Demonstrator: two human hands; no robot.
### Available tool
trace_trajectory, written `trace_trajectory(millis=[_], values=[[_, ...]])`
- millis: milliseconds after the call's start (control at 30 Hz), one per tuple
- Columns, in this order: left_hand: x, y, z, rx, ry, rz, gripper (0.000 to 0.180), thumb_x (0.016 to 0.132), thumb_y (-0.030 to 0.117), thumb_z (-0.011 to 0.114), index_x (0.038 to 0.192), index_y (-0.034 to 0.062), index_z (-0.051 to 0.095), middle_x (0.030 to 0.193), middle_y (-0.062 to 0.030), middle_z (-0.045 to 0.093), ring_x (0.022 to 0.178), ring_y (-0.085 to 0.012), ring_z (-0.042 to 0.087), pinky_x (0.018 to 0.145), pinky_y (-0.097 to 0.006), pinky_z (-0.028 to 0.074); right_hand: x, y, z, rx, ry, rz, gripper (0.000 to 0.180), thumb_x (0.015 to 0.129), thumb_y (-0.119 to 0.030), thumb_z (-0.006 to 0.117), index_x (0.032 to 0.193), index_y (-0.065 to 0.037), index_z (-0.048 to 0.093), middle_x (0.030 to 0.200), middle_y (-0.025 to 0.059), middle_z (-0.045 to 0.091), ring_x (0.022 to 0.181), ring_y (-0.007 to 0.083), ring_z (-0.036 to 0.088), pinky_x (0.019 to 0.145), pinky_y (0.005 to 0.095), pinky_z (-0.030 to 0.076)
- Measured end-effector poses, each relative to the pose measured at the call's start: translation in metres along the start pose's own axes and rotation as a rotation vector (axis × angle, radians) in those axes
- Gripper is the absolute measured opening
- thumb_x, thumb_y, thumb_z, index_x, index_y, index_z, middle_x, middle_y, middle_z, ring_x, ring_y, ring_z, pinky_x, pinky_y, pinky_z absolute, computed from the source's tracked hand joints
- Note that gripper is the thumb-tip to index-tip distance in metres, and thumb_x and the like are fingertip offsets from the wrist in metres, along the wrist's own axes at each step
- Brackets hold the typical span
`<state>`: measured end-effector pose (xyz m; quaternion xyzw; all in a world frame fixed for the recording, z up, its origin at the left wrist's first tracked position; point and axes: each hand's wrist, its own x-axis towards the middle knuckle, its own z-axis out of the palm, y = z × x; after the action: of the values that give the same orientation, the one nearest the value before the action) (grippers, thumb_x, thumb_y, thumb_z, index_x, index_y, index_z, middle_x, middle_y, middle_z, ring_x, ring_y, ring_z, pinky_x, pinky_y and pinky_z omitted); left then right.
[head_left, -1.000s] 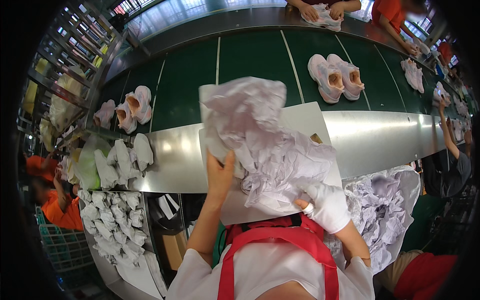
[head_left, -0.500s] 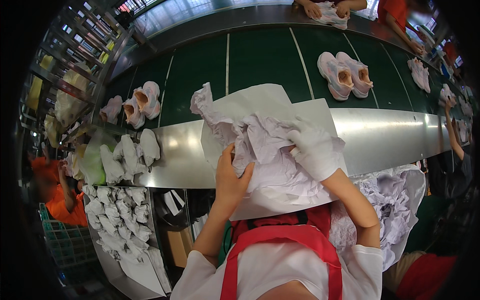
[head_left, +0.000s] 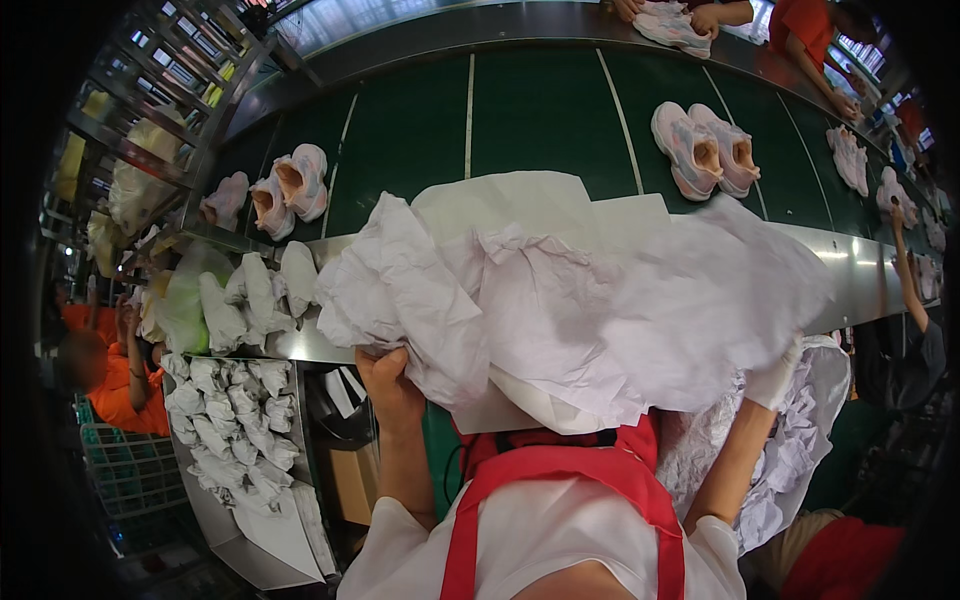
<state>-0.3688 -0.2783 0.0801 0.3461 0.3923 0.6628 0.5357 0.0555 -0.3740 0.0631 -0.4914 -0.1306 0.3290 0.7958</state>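
A large, creased sheet of white tissue paper (head_left: 545,310) spreads wide in front of me, its two ends apart. My bare left hand (head_left: 388,380) is closed on its lower left edge, thumb on top. At the right end, my right hand (head_left: 776,382) in a white glove grips the sheet; its fingers are mostly hidden behind the paper. Under the tissue, flatter off-white sheets (head_left: 505,200) lie on the metal ledge (head_left: 870,275).
Beyond is a green conveyor (head_left: 540,110) carrying pale pink sneakers (head_left: 703,150). Wrapped paper bundles (head_left: 262,300) stand at left, above a bin of paper wads (head_left: 235,420). A bag of crumpled paper (head_left: 790,470) sits at right. Co-workers (head_left: 135,385) are around.
The crumpled paper has been spread out sideways. My left hand moved left and my right hand moved right and nearer. Sneakers on the belt shifted slightly right.
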Motion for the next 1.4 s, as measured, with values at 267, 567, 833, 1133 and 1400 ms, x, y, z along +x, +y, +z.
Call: trace_trajectory(millis=[267, 567, 833, 1133, 1400], values=[[0.009, -0.011, 0.033, 0.185, -0.498, -0.439, 0.049, 0.080, 0.016, 0.057, 0.123, -0.0057, 0.047, 0.108, -0.0092, 0.060, 0.097, -0.0156, 0.056, 0.087, -0.028, 0.044, -0.008, -0.066, -0.345, -0.349, 0.228, 0.028, 0.035, 0.089, -0.028, 0.056, 0.116, -0.006, 0.056, 0.106, 0.0082, 0.061, 0.096, 0.0191, 0.058, 0.077, 0.0348, 0.048], [0.023, -0.036, 0.057, 0.443, -0.561, -0.274, 0.040, 0.089, 0.013, 0.058, 0.123, -0.0041, 0.048, 0.112, -0.0075, 0.059, 0.103, -0.0129, 0.053, 0.091, -0.027, 0.042, -0.033, -0.084, -0.130, -1.722, 0.401, -0.528, 0.037, 0.091, -0.032, 0.056, 0.113, -0.003, 0.058, 0.097, 0.0084, 0.064, 0.087, 0.0177, 0.062, 0.076, 0.0313, 0.048], [0.008, -0.020, 0.062, 0.168, -0.610, -0.608, 0.053, 0.082, 0.014, 0.066, 0.126, -0.0041, 0.045, 0.116, -0.0098, 0.057, 0.106, -0.0165, 0.054, 0.093, -0.031, 0.042, -0.059, 0.034, 0.133, -0.525, -0.770, 0.313, 0.057, 0.082, -0.032, 0.067, 0.125, 0.001, 0.049, 0.102, 0.0115, 0.065, 0.085, 0.0145, 0.061, 0.077, 0.0268, 0.048], [0.046, 0.040, 0.056, 0.930, -0.507, 0.502, 0.026, 0.076, 0.000, 0.061, 0.102, 0.0002, 0.064, 0.100, -0.0099, 0.064, 0.092, -0.0222, 0.061, 0.082, -0.035, 0.047, -0.073, 0.006, 0.141, -1.040, -1.198, -0.339, 0.064, 0.077, -0.049, 0.066, 0.120, -0.003, 0.053, 0.098, 0.0132, 0.063, 0.089, 0.0279, 0.062, 0.084, 0.0376, 0.047], [0.016, -0.033, 0.048, 1.334, -1.337, 0.647, 0.041, 0.073, 0.031, 0.067, 0.105, 0.0071, 0.057, 0.118, -0.0144, 0.053, 0.108, -0.0299, 0.047, 0.096, -0.047, 0.034, -0.103, 0.048, 0.091, -1.538, -1.326, -0.911, 0.053, 0.068, -0.026, 0.068, 0.115, -0.007, 0.054, 0.116, 0.0104, 0.054, 0.115, 0.0265, 0.049, 0.100, 0.0433, 0.036]])
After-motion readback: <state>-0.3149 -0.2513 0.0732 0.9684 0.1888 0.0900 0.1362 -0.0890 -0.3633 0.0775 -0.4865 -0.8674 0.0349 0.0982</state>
